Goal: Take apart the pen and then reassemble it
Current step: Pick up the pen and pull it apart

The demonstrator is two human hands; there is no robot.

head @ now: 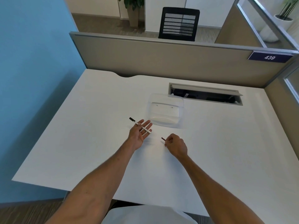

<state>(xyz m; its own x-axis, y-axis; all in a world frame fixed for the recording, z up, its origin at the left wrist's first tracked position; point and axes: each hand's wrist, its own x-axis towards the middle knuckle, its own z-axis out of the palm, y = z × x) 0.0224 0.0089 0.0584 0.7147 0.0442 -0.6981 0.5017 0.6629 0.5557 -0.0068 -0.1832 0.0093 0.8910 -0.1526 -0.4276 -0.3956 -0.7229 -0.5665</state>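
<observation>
A white pen body [146, 129] with a black end lies across the fingers of my left hand [138, 134], palm up and fingers spread, just above the white desk [90, 126]. Its black end [132, 119] sticks out to the far left past the fingers. My right hand [175, 145] is closed to the right of it, pinching a small dark pen piece [163, 139] whose tip points left toward the left hand. A gap of desk separates the two hands.
A clear plastic tray [166, 110] sits just beyond the hands. An open cable slot [205, 95] is cut into the desk behind it. A grey partition [161, 57] bounds the far edge, a blue wall [32, 62] the left side.
</observation>
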